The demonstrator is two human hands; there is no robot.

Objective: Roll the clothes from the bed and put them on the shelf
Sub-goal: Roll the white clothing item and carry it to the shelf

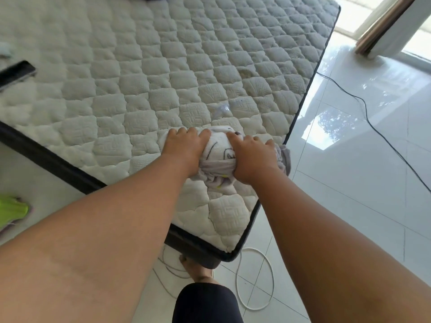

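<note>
Far left, a lime-green fabric item (14, 210) lies on the glossy white tiled floor (349, 183) beside the bed. Up on the white quilted mattress (140, 89), a flat black rectangular device (16, 73) sits right at the left border of the shot.

Now to the action, near the mattress's closest corner. The left hand (184, 145) is clamped on the left end of the white rolled-up cloth garment with dark line drawings (219, 150), fingers curled over its top. Just beside it, the right hand (253, 157) grips the other end, fingers curled over as well. A grey-lilac flap of the fabric pokes out past it toward the mattress's right edge. The roll lies on the mattress, close to that right edge, with both hands on it.

Below the corner, a white round cable loop (256, 278) rests on the tiles. Farther right, a thin black cable (373, 127) trails across the floor.
</note>
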